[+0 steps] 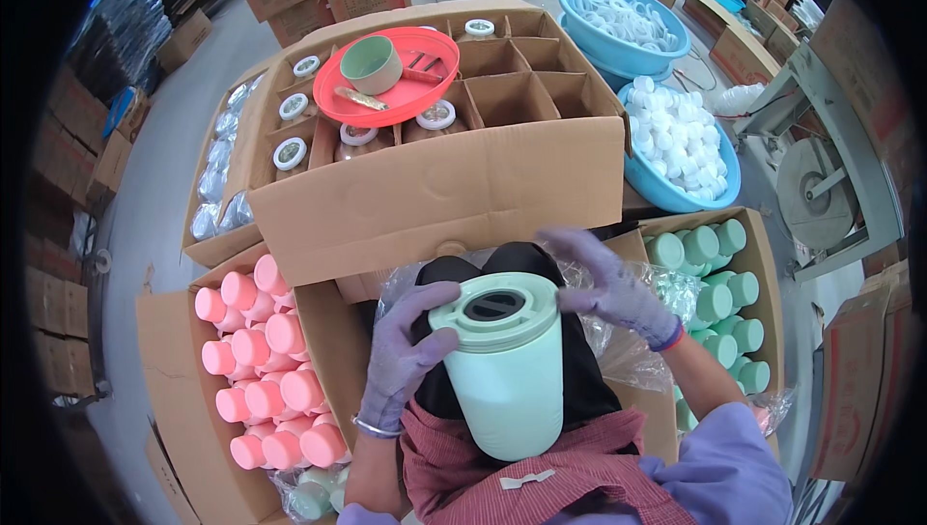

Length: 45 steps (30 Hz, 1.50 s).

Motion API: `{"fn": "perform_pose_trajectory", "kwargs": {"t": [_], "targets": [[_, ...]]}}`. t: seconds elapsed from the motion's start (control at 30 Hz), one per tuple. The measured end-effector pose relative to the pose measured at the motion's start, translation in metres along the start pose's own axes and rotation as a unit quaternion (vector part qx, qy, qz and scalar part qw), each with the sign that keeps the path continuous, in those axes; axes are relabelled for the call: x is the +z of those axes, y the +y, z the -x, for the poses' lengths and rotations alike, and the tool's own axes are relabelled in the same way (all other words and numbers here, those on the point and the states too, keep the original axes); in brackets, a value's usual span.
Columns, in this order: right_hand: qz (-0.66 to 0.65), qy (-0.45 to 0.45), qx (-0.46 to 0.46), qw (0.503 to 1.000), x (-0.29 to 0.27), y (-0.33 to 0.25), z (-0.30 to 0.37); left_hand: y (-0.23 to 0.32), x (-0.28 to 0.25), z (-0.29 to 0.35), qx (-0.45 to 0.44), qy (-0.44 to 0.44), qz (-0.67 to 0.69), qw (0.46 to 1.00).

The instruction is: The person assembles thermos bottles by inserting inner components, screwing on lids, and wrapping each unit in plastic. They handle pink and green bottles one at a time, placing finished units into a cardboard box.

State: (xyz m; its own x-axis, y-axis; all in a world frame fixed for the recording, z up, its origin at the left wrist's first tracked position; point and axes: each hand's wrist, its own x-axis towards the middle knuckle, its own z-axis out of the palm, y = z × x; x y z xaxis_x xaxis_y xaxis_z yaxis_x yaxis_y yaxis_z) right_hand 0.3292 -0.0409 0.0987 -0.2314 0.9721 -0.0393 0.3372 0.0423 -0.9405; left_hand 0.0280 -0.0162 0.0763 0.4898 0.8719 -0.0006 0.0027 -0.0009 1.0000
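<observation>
A mint-green tapered container (507, 380) stands upright in my lap, with a ridged ring-shaped top and a dark oval centre. My left hand (406, 351), in a thin purple glove, grips its rim from the left with thumb and fingers apart around the edge. On the other side my right hand (618, 288), gloved the same way, has its fingers spread. Its lower fingers are close to the rim; whether they touch it I cannot tell. The upper fingers are smeared by motion.
Ahead, a divided carton (444, 197) holds white-ringed bottles and carries a red tray (425, 66) with a green cup (371, 65). Pink cups (261, 361) fill a left box, green cups (724, 303) a right one. Blue basins (729, 177) hold white caps (676, 139) and rings (623, 23).
</observation>
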Motion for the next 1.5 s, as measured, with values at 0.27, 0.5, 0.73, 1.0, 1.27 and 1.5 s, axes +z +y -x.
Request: {"fn": "perform_pose_trajectory", "kwargs": {"t": [0.27, 0.5, 0.73, 1.0, 1.27, 1.5], "targets": [[-0.192, -0.072, -0.046, 0.978, 0.034, -0.005, -0.017, 0.020, 0.022, -0.016, 0.179, -0.017, -0.202, 0.963], [-0.106, -0.077, -0.144, 0.981, 0.031, -0.024, -0.030, 0.025, 0.004, -0.017, 0.298, -0.035, -0.156, 0.941], [0.056, -0.016, -0.311, 0.949, 0.046, -0.014, -0.002, -0.008, 0.001, -0.032, 0.221, -0.105, -0.033, 0.969], [-0.254, -0.139, -0.089, 0.953, 0.027, 0.010, -0.022, 0.042, 0.042, -0.016, 0.096, 0.045, -0.257, 0.961], [-0.062, -0.112, -0.197, 0.972, 0.035, -0.010, -0.008, 0.000, 0.003, -0.007, 0.007, -0.098, 0.091, 0.991], [-0.512, -0.163, -0.049, 0.842, 0.038, 0.043, -0.068, 0.065, 0.060, -0.025, 0.232, 0.030, -0.332, 0.914]]}}
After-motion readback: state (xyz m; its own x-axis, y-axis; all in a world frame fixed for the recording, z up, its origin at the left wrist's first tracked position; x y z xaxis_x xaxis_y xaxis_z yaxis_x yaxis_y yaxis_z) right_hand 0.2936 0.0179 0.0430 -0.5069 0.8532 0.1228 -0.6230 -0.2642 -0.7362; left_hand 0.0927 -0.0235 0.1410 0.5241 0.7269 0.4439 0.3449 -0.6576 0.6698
